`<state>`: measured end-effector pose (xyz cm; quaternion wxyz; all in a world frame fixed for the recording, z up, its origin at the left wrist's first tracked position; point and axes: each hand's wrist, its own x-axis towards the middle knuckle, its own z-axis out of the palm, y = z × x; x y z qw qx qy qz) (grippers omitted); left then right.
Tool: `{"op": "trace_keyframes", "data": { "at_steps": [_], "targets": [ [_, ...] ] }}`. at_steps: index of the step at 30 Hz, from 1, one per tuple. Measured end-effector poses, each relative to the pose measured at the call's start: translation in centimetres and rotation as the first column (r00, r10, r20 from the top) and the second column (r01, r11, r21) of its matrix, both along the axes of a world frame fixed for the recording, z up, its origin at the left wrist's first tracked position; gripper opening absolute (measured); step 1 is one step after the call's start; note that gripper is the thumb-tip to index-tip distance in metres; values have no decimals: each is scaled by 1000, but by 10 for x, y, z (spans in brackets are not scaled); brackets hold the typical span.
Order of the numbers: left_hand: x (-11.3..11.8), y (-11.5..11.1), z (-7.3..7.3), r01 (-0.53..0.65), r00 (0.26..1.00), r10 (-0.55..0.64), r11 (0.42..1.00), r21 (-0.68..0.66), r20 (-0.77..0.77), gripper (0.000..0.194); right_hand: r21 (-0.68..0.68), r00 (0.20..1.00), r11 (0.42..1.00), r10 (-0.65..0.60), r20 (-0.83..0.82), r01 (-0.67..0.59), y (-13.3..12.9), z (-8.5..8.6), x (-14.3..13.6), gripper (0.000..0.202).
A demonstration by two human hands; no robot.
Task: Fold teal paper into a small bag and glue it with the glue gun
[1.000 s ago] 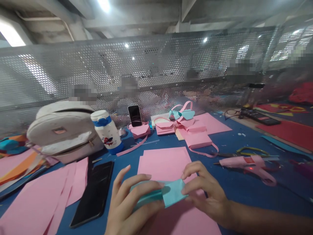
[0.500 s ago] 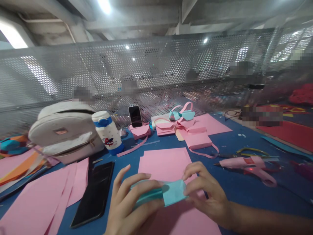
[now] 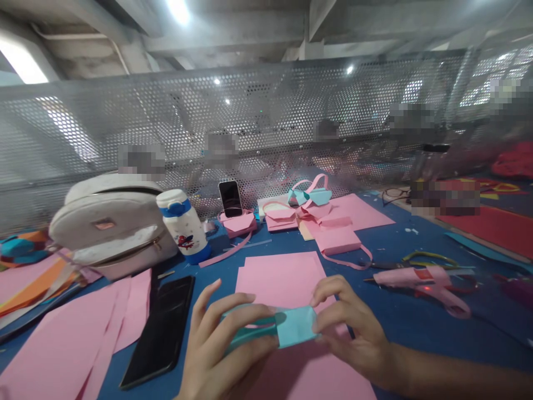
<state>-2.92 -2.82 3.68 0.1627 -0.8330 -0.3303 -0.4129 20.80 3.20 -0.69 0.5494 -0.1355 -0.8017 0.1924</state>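
A small folded piece of light blue paper (image 3: 296, 326) is held between both hands, above pink sheets (image 3: 283, 278) on the blue table. My left hand (image 3: 233, 333) wraps its fingers over the left part of the piece, hiding some of it. The fingertips of my right hand (image 3: 347, 325) pinch its right end. Behind the sheets stand small pink paper bags (image 3: 337, 240) with strip handles, and a light blue one (image 3: 318, 196) rests on top of pink paper.
A black phone (image 3: 160, 328) and more pink sheets (image 3: 70, 339) lie at left. A bottle (image 3: 183, 228) and a white backpack (image 3: 112, 222) stand behind them. A pink glue gun (image 3: 425, 280) lies at right near pliers (image 3: 431, 258). A perforated metal screen (image 3: 266, 122) runs behind.
The light blue piece has tilted slightly between my fingers, and a gap in its left part shows more clearly. Both hands have stayed nearly in place.
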Motion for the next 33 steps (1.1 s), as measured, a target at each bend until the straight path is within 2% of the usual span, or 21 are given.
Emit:
{"op": "trace_keyframes", "data": {
  "at_steps": [4, 14, 19, 27, 33],
  "targets": [
    [0, 0, -1, -6, 999, 6, 1000, -8, 41, 27, 2, 1000, 1000, -3, -1, 3, 0, -1, 0, 9],
    [-4, 2, 0, 1, 999, -1, 1000, -3, -36, 30, -9, 1000, 1000, 9, 9, -9, 1, -3, 0, 8],
    [1, 2, -2, -25, 998, 24, 1000, 14, 63, 27, -3, 999, 1000, 31, 13, -31, 1, -1, 0, 7],
    [-1, 2, -1, -30, 1000, 30, 999, 17, 9, 23, -15, 999, 999, 49, 14, -49, 0, -2, 1, 7],
    [2, 1, -1, -43, 995, 42, 999, 9, 86, 11, -19, 998, 998, 52, 17, -52, 0, -2, 0, 8]
  ]
}}
